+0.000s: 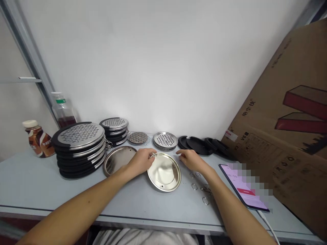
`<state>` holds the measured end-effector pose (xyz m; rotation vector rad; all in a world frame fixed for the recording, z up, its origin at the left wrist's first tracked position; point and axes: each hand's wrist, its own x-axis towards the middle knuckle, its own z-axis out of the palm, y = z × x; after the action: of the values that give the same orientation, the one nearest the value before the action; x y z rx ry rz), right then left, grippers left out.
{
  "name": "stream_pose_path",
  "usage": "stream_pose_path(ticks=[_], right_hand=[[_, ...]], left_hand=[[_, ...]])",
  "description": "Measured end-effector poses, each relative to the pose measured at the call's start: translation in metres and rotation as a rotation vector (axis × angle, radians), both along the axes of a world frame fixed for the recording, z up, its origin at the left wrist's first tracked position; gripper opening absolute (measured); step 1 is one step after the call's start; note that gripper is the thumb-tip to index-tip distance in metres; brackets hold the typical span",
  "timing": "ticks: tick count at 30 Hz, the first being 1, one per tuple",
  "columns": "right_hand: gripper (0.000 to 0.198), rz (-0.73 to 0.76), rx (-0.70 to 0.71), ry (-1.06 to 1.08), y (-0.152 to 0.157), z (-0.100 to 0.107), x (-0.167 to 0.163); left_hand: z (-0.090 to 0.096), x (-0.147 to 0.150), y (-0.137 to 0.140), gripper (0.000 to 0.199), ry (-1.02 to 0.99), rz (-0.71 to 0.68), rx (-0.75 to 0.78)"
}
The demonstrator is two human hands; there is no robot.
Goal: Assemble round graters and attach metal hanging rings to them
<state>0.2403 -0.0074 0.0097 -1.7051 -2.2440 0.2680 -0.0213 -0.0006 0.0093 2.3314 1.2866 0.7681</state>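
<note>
My left hand point(143, 161) pinches the upper left rim of a shiny, shallow round metal plate point(163, 173), which has a small hole near its lower edge and is slightly tilted. Just off the plate's upper right edge is my right hand point(191, 160), thumb and forefinger apart, with nothing visible in it. Behind the plate lies a small stack of round metal grater discs point(165, 140). Another round metal plate point(116, 160) rests under and left of my left forearm. Several wire rings point(194, 186) lie near my right forearm, which partly hides some small metal pieces point(206, 188).
Stacked graters with black rims point(79, 149) stand left, with a smaller stack point(114, 131) behind. A bottle point(38, 141), a clear jar point(63, 112) and a perforated disc point(138, 137) are also there. Black rings point(198, 145), a phone point(242, 187) and a large carton point(286, 136) occupy the right.
</note>
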Motion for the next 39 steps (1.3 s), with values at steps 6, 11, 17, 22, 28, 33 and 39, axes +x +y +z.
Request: stream_pose_path(ticks=[6,11,17,22,28,33,39], right_hand=[[0.032,0.049,-0.019,0.032,-0.004,-0.001,-0.008],[0.028,0.076,-0.05,0.088,-0.009,0.003,-0.017],[0.024,0.089,-0.075,0.116,-0.012,0.007,-0.02],[0.023,0.111,-0.058,0.092,-0.013,0.002,-0.024],[0.022,0.127,-0.047,0.074,-0.012,-0.002,-0.027],[0.022,0.128,-0.064,0.082,-0.011,-0.006,-0.026],[0.024,0.12,-0.055,0.063,-0.01,-0.009,-0.026]], left_hand=[[-0.009,0.006,0.0,0.015,0.188,-0.019,0.077],[-0.004,0.003,-0.001,0.02,0.207,-0.034,0.082],[0.001,-0.002,0.0,0.023,0.186,-0.019,0.067],[-0.005,-0.002,0.0,0.021,0.214,-0.024,0.083],[-0.004,-0.019,0.023,0.031,0.218,0.156,0.167],[-0.003,-0.049,0.057,0.045,0.272,0.364,0.135],[-0.007,-0.05,0.077,0.043,0.289,0.432,0.087]])
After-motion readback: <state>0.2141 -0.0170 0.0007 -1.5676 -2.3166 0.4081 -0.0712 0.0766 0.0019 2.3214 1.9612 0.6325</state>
